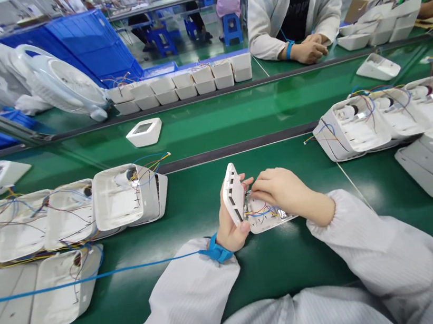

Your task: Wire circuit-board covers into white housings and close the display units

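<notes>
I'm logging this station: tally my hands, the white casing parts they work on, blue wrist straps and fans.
Your hands: 2 (left hand, right hand)
White casing parts: 2 (slotted panel, wired shell)
Blue wrist straps: 2 (yours, a co-worker's)
Fan: 1
Total: 7

Head-worn view, facing forward, down over bench (193,207).
</notes>
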`<action>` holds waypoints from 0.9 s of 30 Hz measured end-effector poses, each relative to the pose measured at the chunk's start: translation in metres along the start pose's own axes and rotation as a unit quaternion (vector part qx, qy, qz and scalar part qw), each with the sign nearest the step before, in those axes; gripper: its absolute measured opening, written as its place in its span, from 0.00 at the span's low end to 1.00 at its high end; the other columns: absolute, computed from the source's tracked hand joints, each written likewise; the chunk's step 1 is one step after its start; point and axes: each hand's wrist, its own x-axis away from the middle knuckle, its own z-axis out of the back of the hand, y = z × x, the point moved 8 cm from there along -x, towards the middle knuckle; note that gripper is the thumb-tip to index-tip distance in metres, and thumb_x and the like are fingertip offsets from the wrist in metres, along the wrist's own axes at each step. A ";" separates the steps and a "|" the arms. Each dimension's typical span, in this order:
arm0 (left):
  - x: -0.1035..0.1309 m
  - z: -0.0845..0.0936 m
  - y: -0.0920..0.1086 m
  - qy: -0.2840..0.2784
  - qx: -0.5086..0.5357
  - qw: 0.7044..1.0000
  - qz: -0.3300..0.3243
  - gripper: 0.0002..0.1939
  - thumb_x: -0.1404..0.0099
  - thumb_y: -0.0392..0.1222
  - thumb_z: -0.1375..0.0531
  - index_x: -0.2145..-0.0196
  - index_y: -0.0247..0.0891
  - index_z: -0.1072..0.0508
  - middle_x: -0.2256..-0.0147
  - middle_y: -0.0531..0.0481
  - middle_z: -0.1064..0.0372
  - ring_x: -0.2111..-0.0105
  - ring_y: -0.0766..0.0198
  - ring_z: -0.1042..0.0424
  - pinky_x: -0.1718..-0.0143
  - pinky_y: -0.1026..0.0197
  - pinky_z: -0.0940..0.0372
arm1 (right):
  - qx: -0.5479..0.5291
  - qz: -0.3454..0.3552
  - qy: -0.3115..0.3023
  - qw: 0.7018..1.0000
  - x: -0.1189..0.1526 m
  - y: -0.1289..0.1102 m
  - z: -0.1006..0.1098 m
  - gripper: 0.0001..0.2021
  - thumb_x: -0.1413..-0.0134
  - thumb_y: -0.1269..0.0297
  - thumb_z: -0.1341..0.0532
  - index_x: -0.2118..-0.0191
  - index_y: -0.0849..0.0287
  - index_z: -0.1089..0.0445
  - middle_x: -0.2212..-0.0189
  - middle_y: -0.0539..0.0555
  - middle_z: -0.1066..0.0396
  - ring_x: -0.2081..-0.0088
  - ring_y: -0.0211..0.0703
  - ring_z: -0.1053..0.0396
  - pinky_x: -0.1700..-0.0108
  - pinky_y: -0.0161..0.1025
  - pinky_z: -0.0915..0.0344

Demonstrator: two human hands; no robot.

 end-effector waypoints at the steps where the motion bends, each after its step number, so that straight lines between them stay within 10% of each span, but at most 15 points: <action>1: 0.000 0.000 0.000 0.000 -0.001 1.000 -0.002 0.43 0.39 0.60 0.40 0.35 0.36 0.49 0.35 0.34 0.55 0.37 0.42 0.48 0.35 0.43 0.54 | 0.003 0.002 0.003 1.000 0.000 0.000 0.000 0.12 0.35 0.58 0.43 0.64 0.58 0.26 0.68 0.52 0.31 0.64 0.39 0.36 0.63 0.38 0.49; 27: -0.003 -0.001 -0.010 -0.028 0.004 0.999 -0.019 0.41 0.37 0.59 0.42 0.33 0.37 0.48 0.34 0.36 0.56 0.36 0.39 0.50 0.37 0.37 0.51 | -0.049 0.065 0.052 0.995 -0.001 -0.011 0.013 0.08 0.36 0.68 0.43 0.62 0.61 0.27 0.64 0.51 0.29 0.64 0.40 0.40 0.63 0.39 0.44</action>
